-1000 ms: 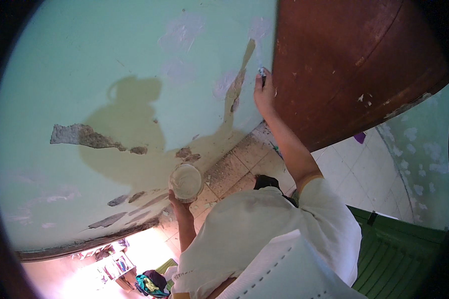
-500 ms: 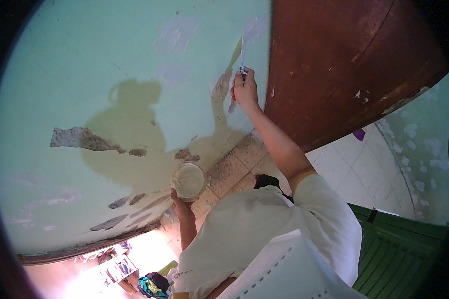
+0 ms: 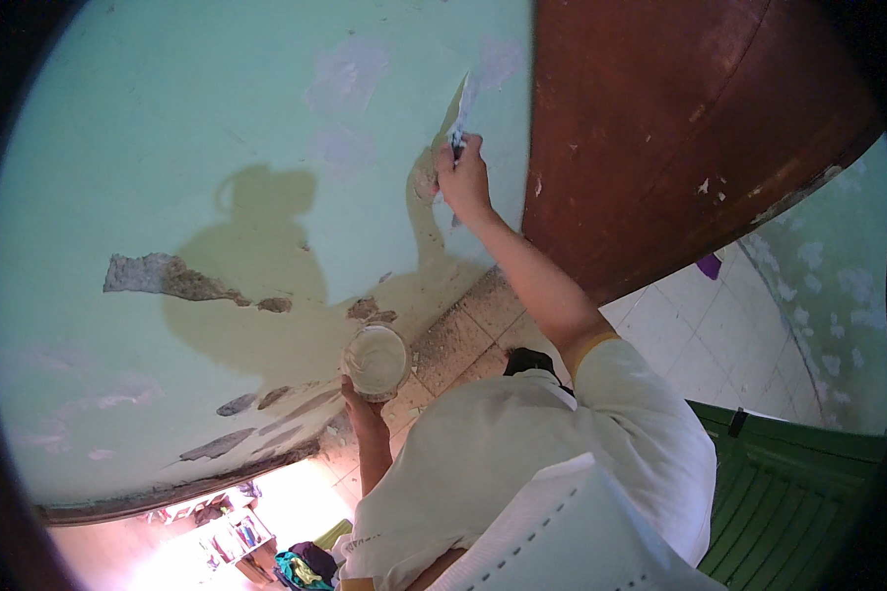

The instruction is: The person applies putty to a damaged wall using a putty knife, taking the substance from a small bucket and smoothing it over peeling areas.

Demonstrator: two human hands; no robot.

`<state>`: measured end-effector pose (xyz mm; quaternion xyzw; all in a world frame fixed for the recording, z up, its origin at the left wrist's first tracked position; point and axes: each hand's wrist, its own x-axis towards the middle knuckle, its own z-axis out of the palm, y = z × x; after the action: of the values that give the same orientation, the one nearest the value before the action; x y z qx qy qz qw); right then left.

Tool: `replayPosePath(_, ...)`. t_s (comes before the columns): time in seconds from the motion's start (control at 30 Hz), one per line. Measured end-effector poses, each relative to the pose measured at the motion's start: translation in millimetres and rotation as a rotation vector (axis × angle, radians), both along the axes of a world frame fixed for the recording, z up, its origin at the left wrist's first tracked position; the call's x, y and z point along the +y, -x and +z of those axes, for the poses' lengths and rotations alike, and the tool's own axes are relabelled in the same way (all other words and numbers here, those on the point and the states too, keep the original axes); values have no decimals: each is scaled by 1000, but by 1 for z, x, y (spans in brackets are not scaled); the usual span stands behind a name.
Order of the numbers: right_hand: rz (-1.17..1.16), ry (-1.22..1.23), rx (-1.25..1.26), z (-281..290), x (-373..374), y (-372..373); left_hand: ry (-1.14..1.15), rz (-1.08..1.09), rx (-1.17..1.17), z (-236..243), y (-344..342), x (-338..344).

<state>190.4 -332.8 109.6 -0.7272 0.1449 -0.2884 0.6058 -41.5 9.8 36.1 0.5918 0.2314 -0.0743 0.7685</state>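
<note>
My right hand (image 3: pixel 464 180) is closed round the handle of a putty knife (image 3: pixel 461 110), its pale, smeared blade pointing up along the green wall (image 3: pixel 217 108). Below and left of the hand lies a bare, chipped patch (image 3: pixel 425 177) in the paint, partly covered by shadow. Low down, my left hand (image 3: pixel 364 404) grips a round tub (image 3: pixel 376 362) from beneath and the side. Creamy white filler fills the tub, its surface swirled. Pale filler smears (image 3: pixel 347 77) mark the wall above, and one (image 3: pixel 500 61) lies beside the blade tip.
A reddish-brown panel (image 3: pixel 680 128) borders the wall on the right. Larger damaged plaster (image 3: pixel 168 277) shows at left, with several chips lower down. Tiled floor (image 3: pixel 680 315) runs beneath me. A green slatted piece (image 3: pixel 788 492) stands at lower right; shelves and clothes (image 3: pixel 304 566) are at lower left.
My right hand has moved slightly left with the putty knife, whose blade now tilts and sits a little left of before. The left hand and tub have barely shifted.
</note>
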Motion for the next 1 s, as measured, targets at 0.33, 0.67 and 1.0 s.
replayPosePath(0.33,-99,-261,122,24,-96,-28,-7,38,10,-5,4,10)
replayPosePath(0.67,-2,-461,10,49,-32,20,5,49,12,-2,-3,4)
replayPosePath(1.0,159,-444,-160,88,-4,43,9,52,38,-9,2,6)
